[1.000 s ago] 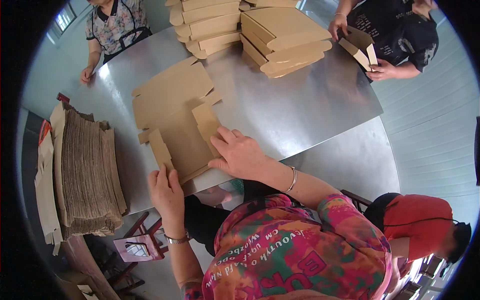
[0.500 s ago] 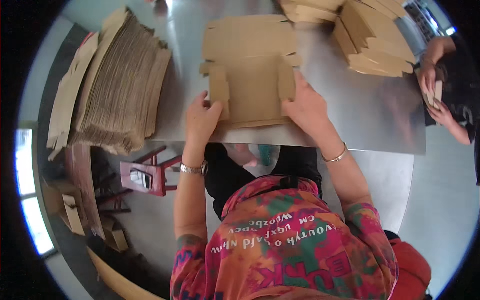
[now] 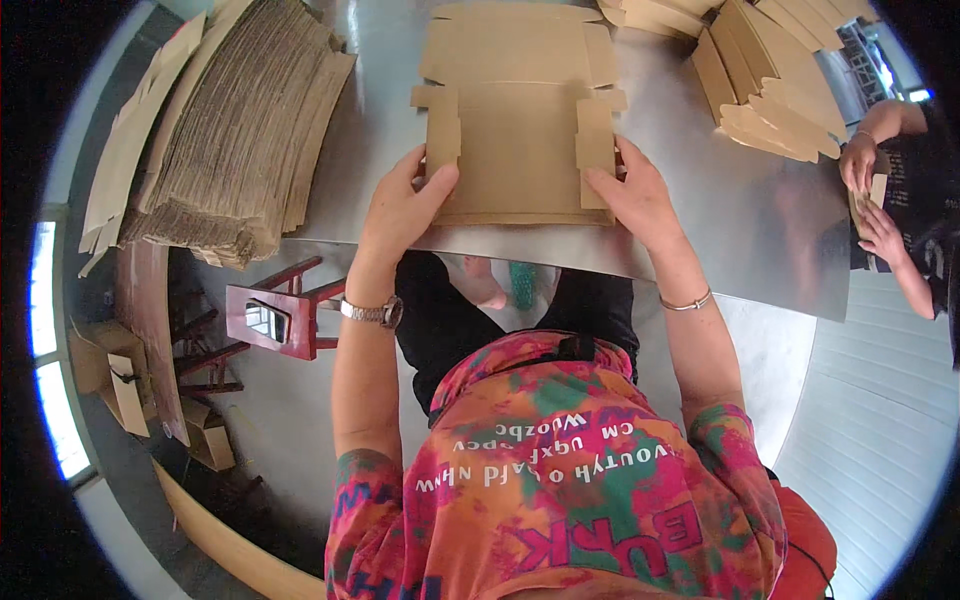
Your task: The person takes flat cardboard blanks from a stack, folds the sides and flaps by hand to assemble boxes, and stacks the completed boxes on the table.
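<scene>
A brown cardboard box blank (image 3: 515, 150) lies on the metal table in front of me, its long lid panel (image 3: 515, 45) spread flat away from me. Along its left and right sides, the side flaps are folded inward. My left hand (image 3: 408, 205) grips the near left corner, thumb over the left flap (image 3: 444, 135) and fingers at the outer edge. On the opposite side my right hand (image 3: 638, 195) holds the right flap (image 3: 594, 135) the same way, thumb on top. Some fingertips are hidden behind the cardboard edges.
A tall stack of flat cardboard blanks (image 3: 240, 130) stands at the table's left. Folded cardboard pieces (image 3: 765, 80) are piled at the far right. A co-worker's hands (image 3: 868, 200) hold a small cardboard piece at the right. A red stool (image 3: 270, 320) with a phone stands below left.
The side flaps now show wider and lie flatter over the panel. My hands stay at the same two sides, a little further apart. The whole view has shifted slightly.
</scene>
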